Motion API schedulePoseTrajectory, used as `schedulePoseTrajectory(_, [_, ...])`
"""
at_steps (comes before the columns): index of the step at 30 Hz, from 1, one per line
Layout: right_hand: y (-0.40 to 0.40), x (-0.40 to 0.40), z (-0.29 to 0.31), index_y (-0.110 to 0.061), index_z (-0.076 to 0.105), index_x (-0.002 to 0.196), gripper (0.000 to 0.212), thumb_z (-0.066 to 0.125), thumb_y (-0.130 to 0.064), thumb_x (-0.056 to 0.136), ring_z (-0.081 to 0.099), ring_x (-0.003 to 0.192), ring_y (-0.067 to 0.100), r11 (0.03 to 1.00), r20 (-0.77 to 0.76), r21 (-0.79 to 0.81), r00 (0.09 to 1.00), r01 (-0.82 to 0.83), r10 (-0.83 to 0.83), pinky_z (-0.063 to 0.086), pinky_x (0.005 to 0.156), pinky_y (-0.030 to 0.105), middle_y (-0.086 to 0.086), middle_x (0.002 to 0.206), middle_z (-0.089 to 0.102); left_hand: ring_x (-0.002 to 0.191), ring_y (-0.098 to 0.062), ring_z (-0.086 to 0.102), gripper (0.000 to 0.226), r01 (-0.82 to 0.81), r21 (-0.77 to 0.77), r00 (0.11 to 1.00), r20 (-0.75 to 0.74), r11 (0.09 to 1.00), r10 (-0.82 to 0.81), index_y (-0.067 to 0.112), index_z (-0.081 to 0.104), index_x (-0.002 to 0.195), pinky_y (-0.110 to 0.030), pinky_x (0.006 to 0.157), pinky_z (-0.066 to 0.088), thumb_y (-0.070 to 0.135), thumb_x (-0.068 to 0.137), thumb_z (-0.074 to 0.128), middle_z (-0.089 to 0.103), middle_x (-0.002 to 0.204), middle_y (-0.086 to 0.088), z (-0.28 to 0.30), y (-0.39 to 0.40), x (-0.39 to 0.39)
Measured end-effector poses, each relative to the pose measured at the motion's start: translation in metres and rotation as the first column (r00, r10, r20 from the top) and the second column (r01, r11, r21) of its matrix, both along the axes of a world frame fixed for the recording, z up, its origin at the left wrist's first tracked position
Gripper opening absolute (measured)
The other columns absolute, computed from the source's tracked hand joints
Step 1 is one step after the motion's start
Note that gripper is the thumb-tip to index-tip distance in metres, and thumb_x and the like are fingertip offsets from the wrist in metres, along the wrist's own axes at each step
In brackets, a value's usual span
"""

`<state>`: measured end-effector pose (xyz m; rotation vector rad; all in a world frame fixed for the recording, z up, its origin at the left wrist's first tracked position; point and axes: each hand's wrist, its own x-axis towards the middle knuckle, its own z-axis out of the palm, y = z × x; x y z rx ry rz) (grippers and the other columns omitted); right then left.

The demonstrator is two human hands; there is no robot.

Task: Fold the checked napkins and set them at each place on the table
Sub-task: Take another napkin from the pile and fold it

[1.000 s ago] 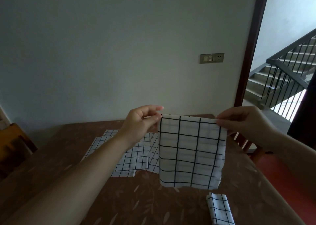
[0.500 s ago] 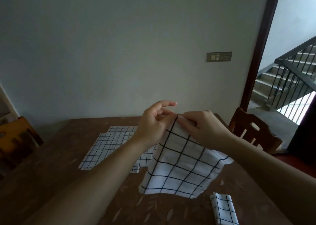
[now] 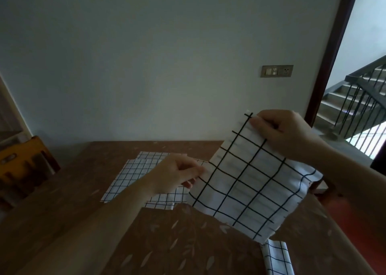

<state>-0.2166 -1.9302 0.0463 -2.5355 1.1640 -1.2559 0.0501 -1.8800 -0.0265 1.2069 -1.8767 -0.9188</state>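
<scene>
The checked napkin (image 3: pixel 248 182) hangs in the air above the counter (image 3: pixel 167 243), held at two points so that it can be doubled over. The right hand (image 3: pixel 286 134) has its fingers (image 3: pixel 261 124) clamped together on the top corner, raised high, while the left hand (image 3: pixel 177 174) pinches the left edge lower down between thumb and curled fingers (image 3: pixel 194 170); the exact contact there is partly hidden by the cloth, so I judge it a pinch rather than a mere touch. Held this way the napkin slopes from upper right to lower left, its lower edge drooping free, clear of the counter; this looks like a fold in progress, made in the air, the high corner ready to be brought across to meet the low one. Behind the left hand a stack of unfolded napkins (image 3: pixel 133 174) lies flat and slightly fanned on the counter, probably waiting their turn. At the near right edge a folded napkin (image 3: pixel 275 258) rests on the counter, seemingly already set at a place. A wooden chair (image 3: pixel 23 162) stands at the left side, which suggests another place to be served.
</scene>
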Motion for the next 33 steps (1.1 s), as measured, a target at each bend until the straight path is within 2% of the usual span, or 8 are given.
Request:
schedulePoseTrajectory(3, [0.002,0.011,-0.003,-0.007,0.044,0.059,0.045,0.051,-0.03,0.097,0.038,0.047,0.011,0.999,-0.063,-0.014,0.997,-0.039,0.038,0.032,0.049,0.017,0.008,0.05,0.041,0.066,-0.001,0.062,0.013,0.082,-0.078,0.996,0.052,0.993,-0.079,0.041,0.07,0.079,-0.015,0.068,0.052,0.029,0.086,0.07,0.068,0.072,0.015,0.014,-0.001,-0.023])
schedulePoseTrajectory(10, [0.003,-0.01,0.014,-0.013,0.044,0.056,0.044,0.053,-0.029,0.097,0.038,0.043,0.008,1.0,0.015,-0.01,1.0,0.006,-0.005,0.032,0.044,0.011,-0.004,0.048,0.037,0.095,-0.014,0.071,0.017,0.107,0.125,0.98,0.153,0.986,-0.126,0.015,0.075,0.104,-0.037,0.094,0.054,0.022,0.089,0.069,0.076,0.1,0.002,0.001,-0.007,-0.02])
schedulePoseTrajectory(16, [0.003,-0.01,0.002,-0.013,0.044,0.057,0.044,0.052,-0.029,0.097,0.038,0.044,0.008,1.0,-0.008,0.029,1.0,-0.002,0.002,0.032,0.046,0.013,-0.005,0.048,0.036,0.09,-0.014,0.073,0.019,0.068,0.035,0.997,-0.023,0.997,-0.067,0.018,0.073,0.105,-0.033,0.084,0.059,0.02,0.085,0.073,0.076,0.098,0.001,0.011,-0.009,-0.047])
schedulePoseTrajectory(21, [0.002,-0.018,0.003,-0.006,0.047,0.06,0.045,0.051,-0.033,0.096,0.037,0.044,0.008,0.999,-0.044,0.032,0.999,0.011,-0.01,0.032,0.045,0.014,-0.001,0.05,0.037,0.092,-0.019,0.072,0.013,0.151,0.085,0.981,0.107,0.985,-0.16,0.02,0.075,0.098,-0.042,0.093,0.054,0.027,0.091,0.066,0.075,0.096,-0.003,0.015,-0.015,-0.045])
schedulePoseTrajectory(25, [0.002,-0.022,0.008,-0.012,0.062,0.065,0.052,0.055,-0.062,0.08,0.05,0.052,0.014,0.975,-0.077,0.215,0.995,-0.052,0.07,0.044,0.058,0.025,0.005,0.059,0.055,0.093,-0.03,0.071,0.016,0.128,0.08,0.991,-0.056,0.989,-0.124,0.015,0.075,0.094,-0.045,0.092,0.055,0.029,0.089,0.068,0.074,0.097,-0.014,0.013,-0.016,-0.057])
schedulePoseTrajectory(28, [-0.003,-0.063,-0.01,-0.019,0.073,0.1,0.079,0.061,-0.084,0.059,0.062,0.101,0.042,0.705,0.381,0.619,0.917,-0.345,0.115,0.044,0.099,0.059,0.019,0.111,0.067,0.088,-0.022,0.072,0.01,0.078,0.165,0.954,-0.298,0.983,-0.025,0.013,0.073,0.093,-0.032,0.078,0.058,0.015,0.091,0.063,0.075,0.091,-0.004,0.005,-0.017,-0.046])
schedulePoseTrajectory(30, [0.0,-0.076,-0.039,-0.002,0.062,0.099,0.094,0.069,-0.083,0.052,0.06,0.089,0.04,0.447,0.609,0.685,0.789,-0.576,0.083,0.042,0.089,0.069,0.015,0.097,0.062,0.093,-0.028,0.071,0.015,0.043,0.235,0.896,-0.439,0.971,0.067,0.007,0.072,0.098,-0.037,0.08,0.059,0.015,0.089,0.063,0.075,0.098,-0.011,-0.001,-0.017,-0.038])
schedulePoseTrajectory(33, [0.016,-0.057,-0.084,-0.016,0.06,0.117,0.077,0.08,-0.059,0.057,0.062,0.095,0.021,0.41,0.507,0.798,0.86,-0.442,-0.058,0.047,0.083,0.034,0.004,0.104,0.062,0.092,-0.028,0.071,0.014,0.031,0.314,0.856,-0.499,0.949,0.137,0.012,0.076,0.09,-0.039,0.084,0.057,0.015,0.089,0.062,0.074,0.098,-0.013,-0.012,-0.018,-0.038])
